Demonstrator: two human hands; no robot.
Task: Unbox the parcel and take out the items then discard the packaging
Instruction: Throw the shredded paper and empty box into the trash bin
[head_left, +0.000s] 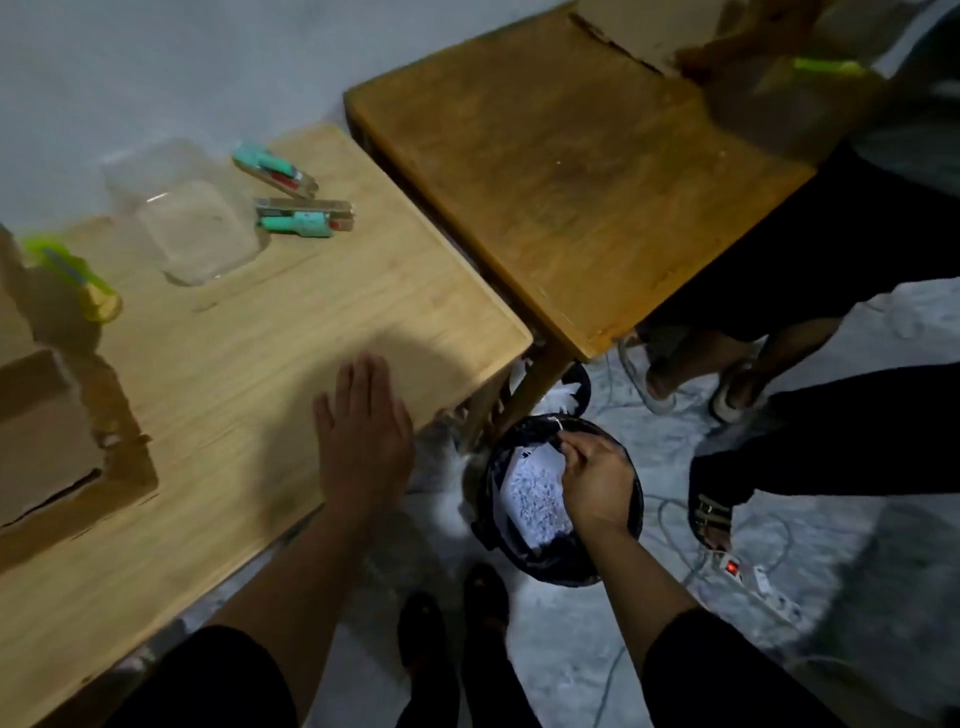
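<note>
My right hand (595, 480) reaches down into a black waste bin (631, 525) on the floor, its fingers closed on a crumpled white packaging sheet (537, 496) inside the bin. My left hand (363, 441) lies flat, fingers apart, on the light wooden table (260, 374) near its front edge and holds nothing. An opened cardboard box (44, 431) stands at the table's left edge. Two teal items in card packs (275, 169) (304, 218) lie at the back of the table beside a clear plastic container (195, 228).
A green utility knife (78, 280) lies at the table's left. A darker wooden table (561, 182) adjoins on the right, with another person's hand and a box at its far corner. Other people's legs and feet stand right of the bin; a power strip (753, 577) and cables lie on the floor.
</note>
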